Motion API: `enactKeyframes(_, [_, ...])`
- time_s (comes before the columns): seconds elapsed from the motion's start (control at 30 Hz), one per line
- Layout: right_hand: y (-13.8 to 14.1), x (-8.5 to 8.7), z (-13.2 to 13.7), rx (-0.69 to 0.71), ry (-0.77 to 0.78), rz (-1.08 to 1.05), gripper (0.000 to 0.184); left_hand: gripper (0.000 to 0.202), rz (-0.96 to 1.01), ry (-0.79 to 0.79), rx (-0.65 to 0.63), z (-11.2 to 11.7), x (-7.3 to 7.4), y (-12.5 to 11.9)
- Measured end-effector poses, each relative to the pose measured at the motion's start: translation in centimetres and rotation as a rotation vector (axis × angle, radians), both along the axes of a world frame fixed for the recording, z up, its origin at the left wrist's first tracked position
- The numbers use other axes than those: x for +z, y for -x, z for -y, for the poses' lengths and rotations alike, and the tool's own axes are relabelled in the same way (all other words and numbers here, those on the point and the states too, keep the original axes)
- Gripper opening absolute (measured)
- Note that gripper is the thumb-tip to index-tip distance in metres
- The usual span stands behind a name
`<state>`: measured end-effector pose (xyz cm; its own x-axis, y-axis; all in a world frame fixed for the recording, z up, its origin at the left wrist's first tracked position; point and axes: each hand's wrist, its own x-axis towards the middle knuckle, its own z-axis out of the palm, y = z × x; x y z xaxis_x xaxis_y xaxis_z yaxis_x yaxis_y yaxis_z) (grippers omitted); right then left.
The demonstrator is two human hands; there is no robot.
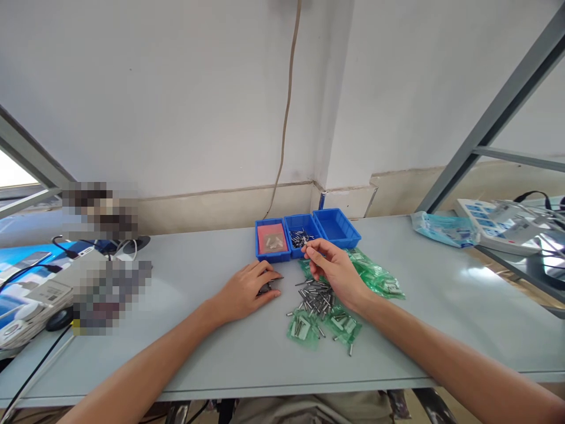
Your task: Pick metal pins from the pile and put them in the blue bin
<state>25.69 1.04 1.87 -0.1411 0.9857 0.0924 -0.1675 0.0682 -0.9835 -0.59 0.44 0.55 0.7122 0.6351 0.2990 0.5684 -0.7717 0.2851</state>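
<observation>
My left hand (pixel 245 290) rests on the table, its fingers and thumb curled around some dark metal pins (pixel 265 288), partly hidden under the fingers. Thumb and forefinger of my right hand (pixel 334 270) are pinched together at the front of the middle blue bin (pixel 304 218); what they hold is too small to make out. Small metal pieces (pixel 300 237) lie in that bin. Below my right hand is a loose pile of metal pins (pixel 316 299). Two small green plastic bags (pixel 303 330) with pins and white labels lie in front of the pile.
The left blue bin (pixel 272 257) holds a pink sheet with a small clear bag; the right blue bin (pixel 338 227) stands beside them. More green bags (pixel 379 277) lie right of the pile. Power strips (pixel 48 294) and cables are at left, a blue plastic bag (pixel 445 228) at right.
</observation>
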Motion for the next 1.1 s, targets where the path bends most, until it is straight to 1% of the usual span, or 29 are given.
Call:
enactKeyframes(0.47, [-0.02, -0.07, 0.02, -0.014, -0.011, -0.005, 0.028, 0.035, -0.026, 0.018, 0.006, 0.06, 0.01, 0.01])
enactKeyframes(0.73, [0.03, 0.15, 0.08, -0.044, -0.022, -0.019, 0.031, 0.033, -0.019, 0.016, 0.005, 0.0, 0.08, -0.01])
enactKeyframes(0.87, [-0.03, 0.03, 0.01, -0.076, -0.057, 0.059, 0.029, 0.033, -0.016, 0.013, 0.007, -0.02, 0.04, 0.01])
enactKeyframes(1.0, [-0.08, -0.27, -0.09, -0.089, -0.137, 0.184, 0.024, 0.034, -0.015, 0.011, 0.006, -0.01, 0.01, 0.01])
enactKeyframes(1.1, [-0.1, -0.41, -0.11, -0.086, -0.182, 0.237, 0.022, 0.033, -0.02, 0.011, 0.007, -0.01, 0.01, 0.0])
